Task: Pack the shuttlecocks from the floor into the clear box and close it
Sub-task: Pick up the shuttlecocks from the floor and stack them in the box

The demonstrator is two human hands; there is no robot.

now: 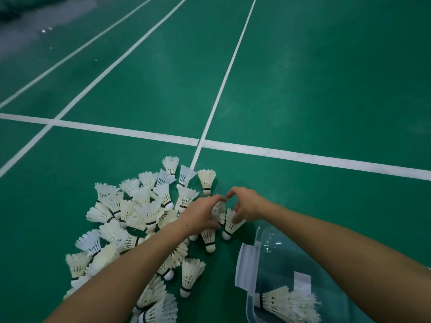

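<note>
Shuttlecocks on the floor: a loose heap of white feathered shuttlecocks (130, 220) with pale cork heads and dark bands lies on the green court floor (303, 89), spreading from the near left up toward the middle, where the two hands meet at its right edge.
Shuttlecock in the left hand: one ruffled white shuttlecock (218, 212) sits between the curled fingers, feathers up and toward the right hand.
Shuttlecock in the right hand: a second white feathered shuttlecock (229, 226) hangs cork-down, its feather skirt under the fingertips.
Left hand: the left hand (201, 216) reaches in from the lower left over the heap, fingers bent round its shuttlecock.
Right hand: the right hand (246, 206) comes from the lower right; thumb and lower fingers pinch the feathers, while the forefinger arches up to meet the left hand's fingertip.
Clear box: a see-through plastic box (268, 248) with rounded corners stands on the floor at the near right, just beside the heap, open on top, partly hidden under the right forearm.
Inside the box: a few white shuttlecocks (286, 301) lie on their sides in its near end.
Box latch: a white flap (245, 266) hangs down its left outer side.
Court lines: white painted lines (140, 134) cross just beyond the heap.
</note>
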